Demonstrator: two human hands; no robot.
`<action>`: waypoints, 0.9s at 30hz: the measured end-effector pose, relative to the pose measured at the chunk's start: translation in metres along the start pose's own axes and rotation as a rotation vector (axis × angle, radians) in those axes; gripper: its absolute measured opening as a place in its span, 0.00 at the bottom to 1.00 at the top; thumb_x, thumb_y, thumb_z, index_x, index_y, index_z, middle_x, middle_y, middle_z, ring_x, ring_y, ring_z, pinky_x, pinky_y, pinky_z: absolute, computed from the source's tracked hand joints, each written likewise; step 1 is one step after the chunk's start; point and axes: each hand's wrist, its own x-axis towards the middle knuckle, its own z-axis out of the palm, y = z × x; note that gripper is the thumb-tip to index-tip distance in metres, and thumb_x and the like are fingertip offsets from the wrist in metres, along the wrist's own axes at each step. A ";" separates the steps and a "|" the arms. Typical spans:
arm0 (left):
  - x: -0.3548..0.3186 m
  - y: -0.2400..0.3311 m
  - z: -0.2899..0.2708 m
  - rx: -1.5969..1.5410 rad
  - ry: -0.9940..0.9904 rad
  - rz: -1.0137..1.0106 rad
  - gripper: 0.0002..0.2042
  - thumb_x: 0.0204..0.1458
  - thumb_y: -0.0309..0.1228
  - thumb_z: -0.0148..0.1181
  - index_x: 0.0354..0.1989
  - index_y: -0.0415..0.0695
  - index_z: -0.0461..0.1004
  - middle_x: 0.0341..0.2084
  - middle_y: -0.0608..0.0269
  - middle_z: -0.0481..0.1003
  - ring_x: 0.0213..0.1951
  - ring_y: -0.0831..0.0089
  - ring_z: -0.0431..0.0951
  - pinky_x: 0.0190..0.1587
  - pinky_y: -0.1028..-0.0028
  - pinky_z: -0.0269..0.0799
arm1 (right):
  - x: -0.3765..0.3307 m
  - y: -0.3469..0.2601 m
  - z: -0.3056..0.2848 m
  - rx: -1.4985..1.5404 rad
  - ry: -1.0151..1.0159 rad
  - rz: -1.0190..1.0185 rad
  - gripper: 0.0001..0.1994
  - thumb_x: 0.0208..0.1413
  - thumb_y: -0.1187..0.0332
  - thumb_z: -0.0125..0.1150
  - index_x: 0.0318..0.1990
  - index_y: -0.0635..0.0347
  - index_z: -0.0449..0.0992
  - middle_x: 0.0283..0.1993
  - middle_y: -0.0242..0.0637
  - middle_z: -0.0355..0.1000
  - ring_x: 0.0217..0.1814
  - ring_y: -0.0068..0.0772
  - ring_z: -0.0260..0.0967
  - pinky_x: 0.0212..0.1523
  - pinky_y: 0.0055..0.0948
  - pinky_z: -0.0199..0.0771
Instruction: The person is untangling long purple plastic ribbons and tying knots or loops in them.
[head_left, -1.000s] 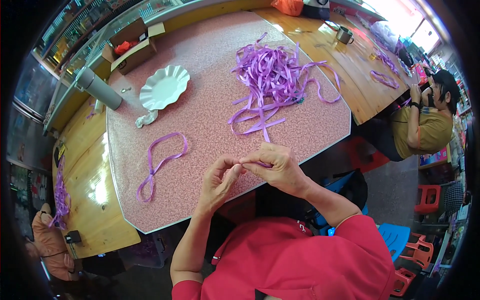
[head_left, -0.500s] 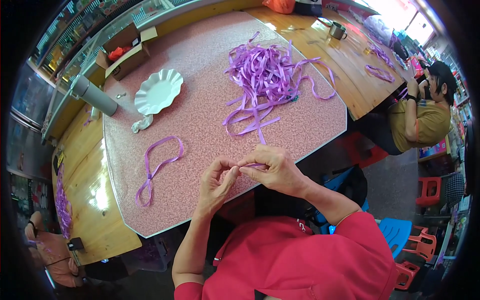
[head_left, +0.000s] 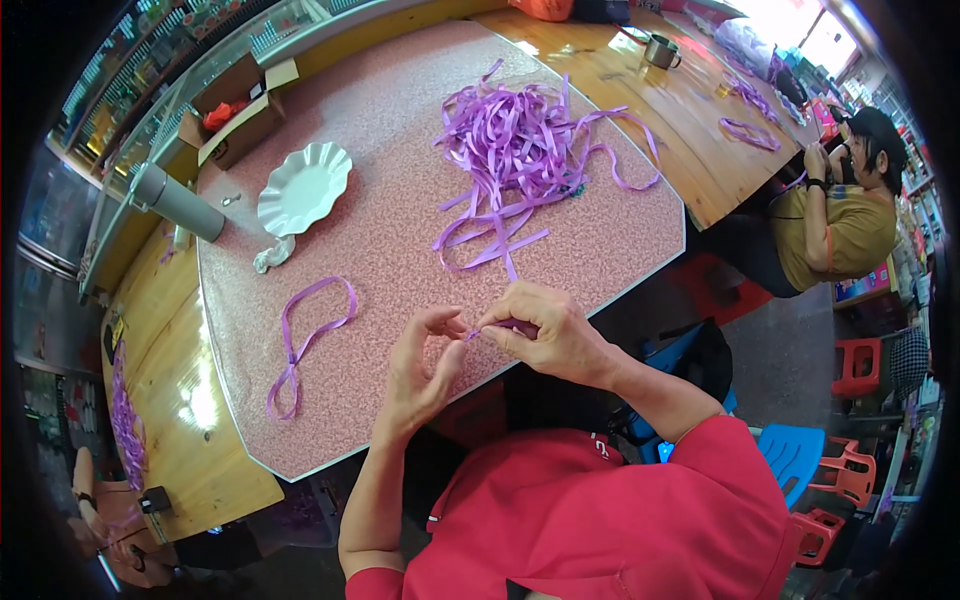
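Over the table's near edge, my right hand [head_left: 548,328] pinches a purple ribbon between thumb and fingertips. A short twisted end of that ribbon [head_left: 473,335] sticks out toward my left hand [head_left: 415,365], whose thumb and fingers are spread apart around it. I cannot tell whether the left fingertips touch it. From beyond my right hand, a strand runs up to a large tangled pile of purple ribbon [head_left: 515,140]. To the left of my hands, a knotted purple ribbon loop [head_left: 289,368] lies flat on the pink speckled table [head_left: 390,240].
At the left stand a white scalloped dish [head_left: 305,187], a crumpled tissue [head_left: 273,255], a grey flask [head_left: 177,203] and an open cardboard box [head_left: 240,130]. A metal mug [head_left: 661,51] stands on the wooden table. At the right, another person [head_left: 835,215] handles ribbon.
My left thumb and fingers, pressed together before, have parted and drawn slightly left, baring the ribbon end. My right hand keeps its pinch. The whole view has shifted a little.
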 end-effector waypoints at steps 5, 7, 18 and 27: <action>0.011 0.014 -0.005 0.622 -0.109 0.366 0.12 0.53 0.26 0.64 0.45 0.41 0.71 0.36 0.57 0.75 0.42 0.59 0.75 0.52 0.60 0.67 | 0.000 0.003 0.004 -0.060 0.025 -0.134 0.04 0.54 0.74 0.67 0.37 0.63 0.81 0.32 0.38 0.73 0.29 0.32 0.71 0.29 0.31 0.68; 0.011 0.013 -0.007 0.685 -0.116 0.413 0.11 0.53 0.27 0.64 0.43 0.43 0.71 0.34 0.57 0.75 0.41 0.57 0.75 0.52 0.59 0.65 | 0.001 0.001 0.002 -0.104 -0.004 -0.144 0.04 0.54 0.74 0.67 0.36 0.63 0.81 0.31 0.39 0.73 0.30 0.36 0.71 0.30 0.33 0.69; -0.009 0.007 -0.029 0.393 -0.397 0.318 0.10 0.52 0.25 0.65 0.42 0.43 0.72 0.38 0.56 0.77 0.41 0.58 0.76 0.50 0.61 0.69 | -0.018 0.006 -0.009 0.021 -0.151 -0.209 0.05 0.53 0.71 0.69 0.32 0.59 0.79 0.30 0.39 0.71 0.35 0.44 0.73 0.34 0.38 0.70; 0.024 0.005 0.002 0.300 -0.529 0.288 0.15 0.54 0.24 0.62 0.50 0.43 0.75 0.45 0.51 0.76 0.45 0.56 0.77 0.47 0.63 0.75 | -0.022 -0.030 -0.013 0.761 -0.272 -0.204 0.03 0.53 0.77 0.70 0.35 0.65 0.81 0.34 0.39 0.76 0.38 0.32 0.73 0.40 0.31 0.72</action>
